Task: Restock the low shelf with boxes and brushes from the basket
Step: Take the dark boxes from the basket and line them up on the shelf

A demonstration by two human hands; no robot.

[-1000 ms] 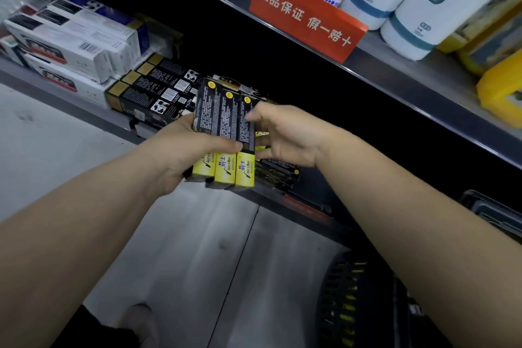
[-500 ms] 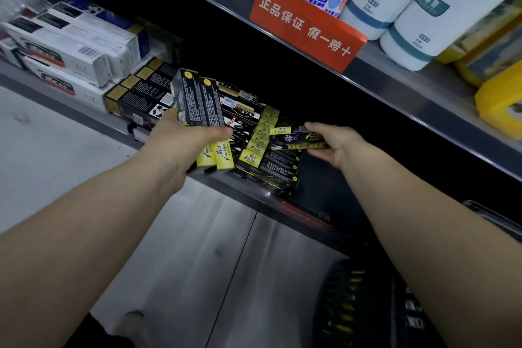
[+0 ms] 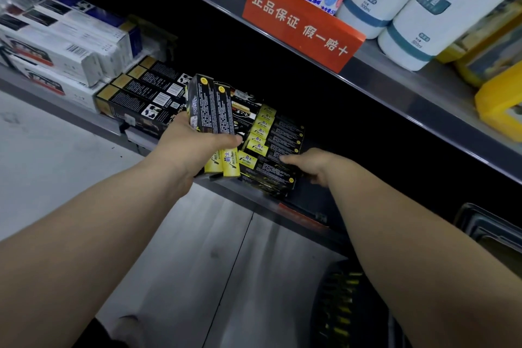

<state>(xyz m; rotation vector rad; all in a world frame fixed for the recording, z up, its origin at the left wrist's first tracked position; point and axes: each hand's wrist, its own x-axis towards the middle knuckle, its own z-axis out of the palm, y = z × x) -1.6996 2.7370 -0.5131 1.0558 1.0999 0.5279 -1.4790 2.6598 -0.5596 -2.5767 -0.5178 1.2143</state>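
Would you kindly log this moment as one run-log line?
left hand: grips two black-yellow boxes | right hand: rests on shelved stack | low shelf: partly stocked

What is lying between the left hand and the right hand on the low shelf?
In the head view, stacked black-and-yellow boxes lie between the left hand and the right hand.

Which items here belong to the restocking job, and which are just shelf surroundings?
Job items:
left hand gripping two black-and-yellow boxes
right hand resting on the shelved black-and-yellow stack
low shelf
basket

Surroundings:
white boxes
black-and-gold boxes
orange sign
white bottles
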